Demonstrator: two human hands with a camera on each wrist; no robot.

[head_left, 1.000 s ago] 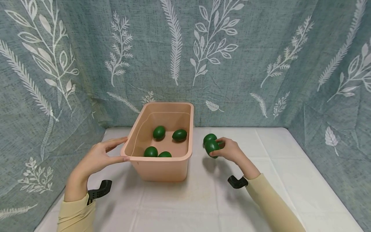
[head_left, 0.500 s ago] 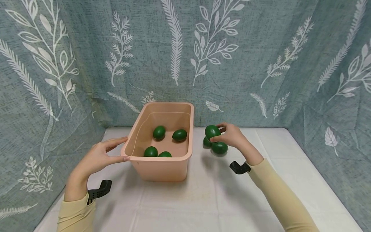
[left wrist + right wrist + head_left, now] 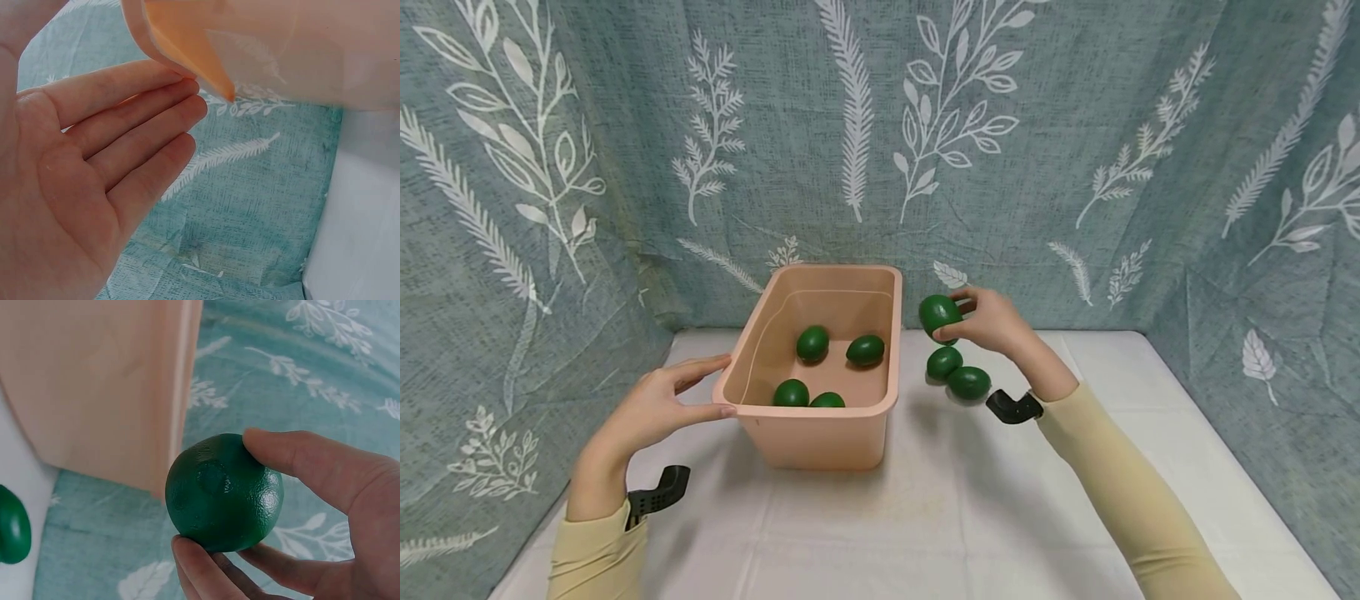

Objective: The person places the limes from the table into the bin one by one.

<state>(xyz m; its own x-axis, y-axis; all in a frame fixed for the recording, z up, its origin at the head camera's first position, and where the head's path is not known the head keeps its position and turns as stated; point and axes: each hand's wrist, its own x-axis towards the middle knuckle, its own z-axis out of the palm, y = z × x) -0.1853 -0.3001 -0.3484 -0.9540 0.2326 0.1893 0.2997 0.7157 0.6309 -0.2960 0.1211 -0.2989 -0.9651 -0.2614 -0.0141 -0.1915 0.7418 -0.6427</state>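
My right hand (image 3: 992, 321) pinches a dark green avocado (image 3: 940, 317) between thumb and fingertips, above the table right of the bin. The right wrist view shows the glossy, slightly bumpy skin of that avocado (image 3: 224, 492) close up. Below it, two more avocados, one nearer the bin (image 3: 944, 363) and one to its right (image 3: 968, 382), lie side by side on the cloth. My left hand (image 3: 651, 408) touches the left rim of a peach plastic bin (image 3: 820, 437). Its fingers (image 3: 140, 128) are straight against the rim. Several avocados (image 3: 865, 350) lie inside the bin.
A white cloth (image 3: 850, 533) covers the table. Teal curtains with white leaf prints (image 3: 880, 167) enclose the back and both sides. The bin's raised right wall (image 3: 894, 350) stands between its inside and my right hand.
My right hand has lifted the avocado up and toward the back, slightly left at the end, uncovering the two on the cloth. My left hand and the bin have stayed put.
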